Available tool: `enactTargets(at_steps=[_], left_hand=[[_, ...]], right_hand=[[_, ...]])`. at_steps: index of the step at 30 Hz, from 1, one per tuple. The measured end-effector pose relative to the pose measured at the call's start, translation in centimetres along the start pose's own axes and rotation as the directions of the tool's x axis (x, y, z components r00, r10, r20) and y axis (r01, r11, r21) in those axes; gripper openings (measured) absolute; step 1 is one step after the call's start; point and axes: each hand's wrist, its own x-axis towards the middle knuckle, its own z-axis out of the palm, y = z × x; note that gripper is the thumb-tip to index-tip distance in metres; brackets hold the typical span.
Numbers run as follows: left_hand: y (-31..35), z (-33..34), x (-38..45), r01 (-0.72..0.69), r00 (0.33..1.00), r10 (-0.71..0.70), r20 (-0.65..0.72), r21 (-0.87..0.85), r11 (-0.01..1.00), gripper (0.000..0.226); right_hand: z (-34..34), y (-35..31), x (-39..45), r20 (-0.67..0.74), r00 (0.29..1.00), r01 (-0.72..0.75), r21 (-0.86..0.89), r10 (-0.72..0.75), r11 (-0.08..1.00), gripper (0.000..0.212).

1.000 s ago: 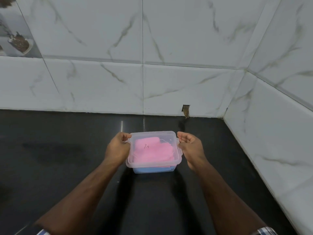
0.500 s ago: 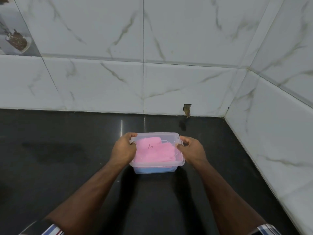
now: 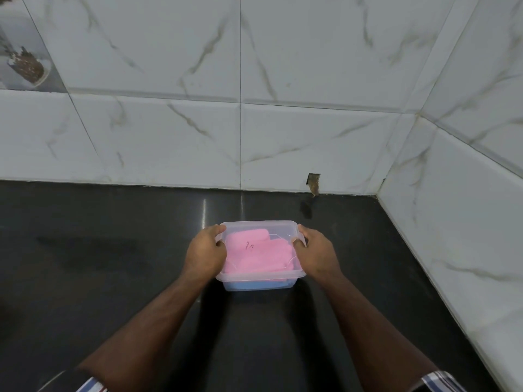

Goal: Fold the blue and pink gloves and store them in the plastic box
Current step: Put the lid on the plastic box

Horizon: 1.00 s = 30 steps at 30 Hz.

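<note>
A person is gripping a clear plastic box at both ends on a black table, left hand clamped on the left rim and right hand clamped on the right. A lid appears to be sitting on top, though its latching is not clear; uneven pressing could leave one side unsealed or skid the box across the glossy surface. Inside, folded pink gloves are lying flat over the blue gloves, which are showing through the near wall as a thin band.
</note>
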Motion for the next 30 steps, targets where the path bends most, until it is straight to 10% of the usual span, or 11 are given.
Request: enactTargets(at_steps=[30], left_hand=[[-0.3,0.5,-0.2,-0.154,0.988,0.133,0.08,0.418,0.895,0.052]], right_hand=[[1.0,-0.4,0.3,0.094,0.988,0.147,-0.338,-0.122,0.93,0.051]])
